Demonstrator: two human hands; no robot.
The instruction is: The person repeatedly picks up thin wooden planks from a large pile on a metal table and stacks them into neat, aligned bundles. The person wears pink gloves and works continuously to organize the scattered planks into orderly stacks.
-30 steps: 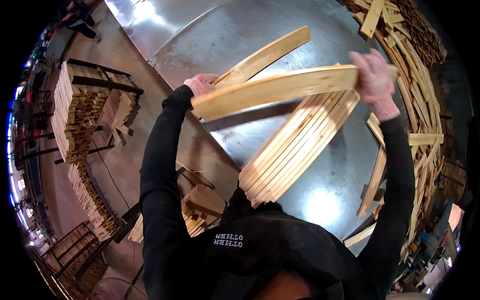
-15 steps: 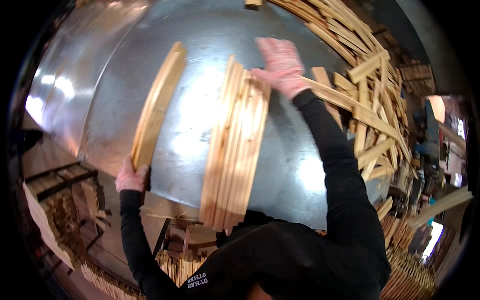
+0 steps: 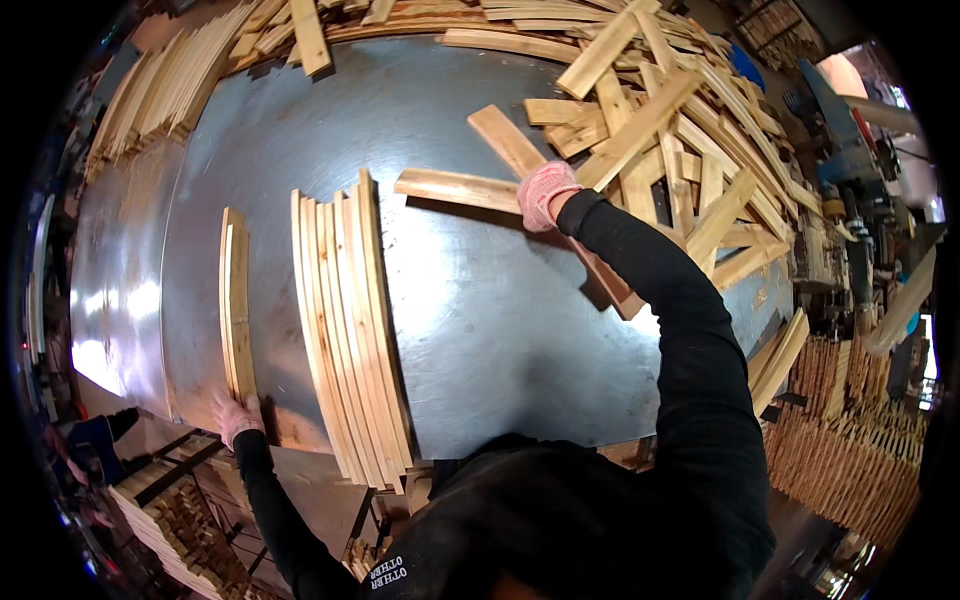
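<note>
My left hand (image 3: 237, 418), in a pinkish work glove, grips the near end of a narrow pair of wooden boards (image 3: 236, 310) lying lengthwise on the metal table. My right hand (image 3: 548, 197), gloved alike, is closed around the end of a wooden board (image 3: 455, 188) that points left, with a shadow beneath it. A second, reddish plank (image 3: 506, 140) runs crosswise under that hand; whether it is gripped too I cannot tell. Between my hands a row of several long boards (image 3: 345, 330) lies side by side, near ends sticking out past the table edge.
The metal table (image 3: 520, 370) reflects bright light. A jumbled heap of boards (image 3: 640, 130) covers its far right. Neatly stacked boards (image 3: 165, 90) stand at the far left. Beyond the near edges are more stacks of wood (image 3: 840, 420) on the right and a loaded rack (image 3: 185, 520) on the left.
My right hand has left the far end of the board row and closed on a board by the heap. My left hand still holds its boards. The view has shifted, showing more of the far side.
</note>
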